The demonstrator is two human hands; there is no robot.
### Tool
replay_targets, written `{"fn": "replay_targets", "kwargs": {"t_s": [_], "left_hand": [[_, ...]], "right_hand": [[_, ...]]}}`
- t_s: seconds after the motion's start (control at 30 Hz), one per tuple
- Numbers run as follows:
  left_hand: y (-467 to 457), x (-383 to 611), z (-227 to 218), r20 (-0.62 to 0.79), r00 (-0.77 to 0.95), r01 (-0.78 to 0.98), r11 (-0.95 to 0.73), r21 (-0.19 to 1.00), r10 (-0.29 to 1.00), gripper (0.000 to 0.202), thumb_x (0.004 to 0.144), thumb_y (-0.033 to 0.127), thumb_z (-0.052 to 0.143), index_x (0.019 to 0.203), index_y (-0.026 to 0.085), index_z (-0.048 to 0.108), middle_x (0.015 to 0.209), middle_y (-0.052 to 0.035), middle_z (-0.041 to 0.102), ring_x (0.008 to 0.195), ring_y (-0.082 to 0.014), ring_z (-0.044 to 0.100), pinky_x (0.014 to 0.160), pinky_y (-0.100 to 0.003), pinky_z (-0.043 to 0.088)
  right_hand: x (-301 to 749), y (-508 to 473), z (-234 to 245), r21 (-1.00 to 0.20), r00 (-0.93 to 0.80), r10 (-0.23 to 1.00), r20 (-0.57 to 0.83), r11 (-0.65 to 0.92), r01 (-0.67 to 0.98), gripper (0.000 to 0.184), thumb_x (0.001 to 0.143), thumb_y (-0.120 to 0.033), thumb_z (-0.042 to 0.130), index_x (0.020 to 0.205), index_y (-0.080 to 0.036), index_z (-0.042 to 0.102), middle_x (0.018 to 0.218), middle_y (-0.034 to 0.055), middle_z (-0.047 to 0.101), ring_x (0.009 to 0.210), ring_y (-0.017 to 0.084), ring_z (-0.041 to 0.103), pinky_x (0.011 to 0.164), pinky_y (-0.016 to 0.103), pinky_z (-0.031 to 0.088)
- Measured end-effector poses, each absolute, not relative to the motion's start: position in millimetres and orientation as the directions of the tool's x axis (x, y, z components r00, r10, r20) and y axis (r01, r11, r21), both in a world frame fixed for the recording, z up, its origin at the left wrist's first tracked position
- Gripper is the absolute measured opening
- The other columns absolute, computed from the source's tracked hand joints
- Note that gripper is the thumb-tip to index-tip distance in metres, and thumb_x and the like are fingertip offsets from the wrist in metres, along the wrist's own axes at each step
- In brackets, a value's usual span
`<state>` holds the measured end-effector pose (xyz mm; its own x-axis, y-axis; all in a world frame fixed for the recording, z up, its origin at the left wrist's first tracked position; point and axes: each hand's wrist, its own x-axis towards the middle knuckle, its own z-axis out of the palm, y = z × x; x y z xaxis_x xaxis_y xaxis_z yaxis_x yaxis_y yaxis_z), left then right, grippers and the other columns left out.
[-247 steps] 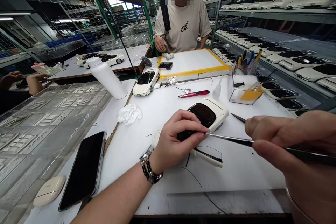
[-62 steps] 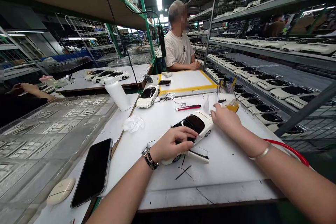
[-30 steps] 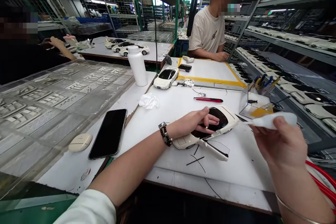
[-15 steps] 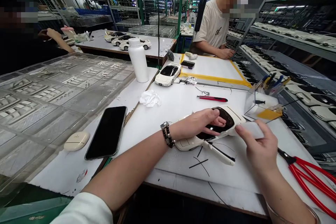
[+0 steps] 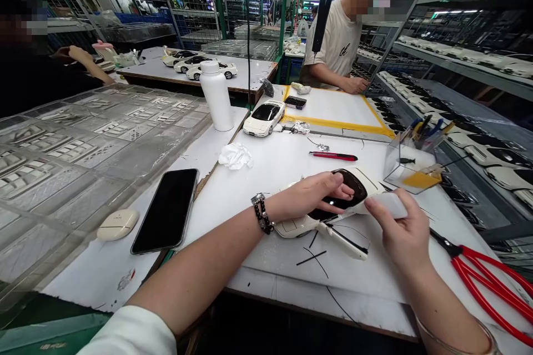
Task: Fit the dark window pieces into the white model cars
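From my end of the feed, the car (image 5: 368, 180) sits at an angle on the white table (image 5: 275, 177), under my left hand (image 5: 320, 194) and just in front of my right hand (image 5: 403, 233). My left fingers are parted and loosely curled over its dark roof, gripping nothing that I can see. My right thumb and fingers are closed around a squeeze bottle (image 5: 393, 205), held low at the car's rear flank. The nozzle is lost against the pale bodywork, so I can't tell whether it touches.

I'd judge the work on this car to be part-way. The body is together and the dark roof is on, but the door (image 5: 345, 241) juts out from the side, not shut. Near it, loose black strips (image 5: 311, 258) lie crossed with a thin wire, not fitted to anything.

Beyond, a second car (image 5: 263, 118) stands on its wheels and looks further on, its near side closed up. Scissors (image 5: 462, 254) lie to the right, a red knife or pen (image 5: 333, 156) sits behind the car, and a crumpled tissue (image 5: 235, 156) lies to the left.
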<state>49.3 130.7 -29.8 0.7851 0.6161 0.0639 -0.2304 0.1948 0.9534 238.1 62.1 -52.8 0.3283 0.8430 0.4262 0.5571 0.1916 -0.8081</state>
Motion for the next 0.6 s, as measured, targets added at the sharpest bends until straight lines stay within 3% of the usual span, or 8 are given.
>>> {"fn": "replay_targets", "kwargs": {"t_s": [0.6], "left_hand": [[131.0, 50.1, -32.4, 0.064, 0.783, -0.228, 0.189, 0.955, 0.619, 0.052, 0.079, 0.065, 0.053, 0.077, 0.013, 0.050, 0.116, -0.0150, 0.055, 0.117, -0.0282, 0.050, 0.093, -0.048, 0.048]], "right_hand": [[239.1, 62.5, -53.1, -0.790, 0.312, 0.836, 0.451, 0.211, 0.576, 0.038, 0.073, -0.048, 0.067, 0.061, -0.021, 0.043, 0.052, -0.0051, 0.037, 0.048, 0.012, 0.035, 0.045, 0.026, 0.026]]}}
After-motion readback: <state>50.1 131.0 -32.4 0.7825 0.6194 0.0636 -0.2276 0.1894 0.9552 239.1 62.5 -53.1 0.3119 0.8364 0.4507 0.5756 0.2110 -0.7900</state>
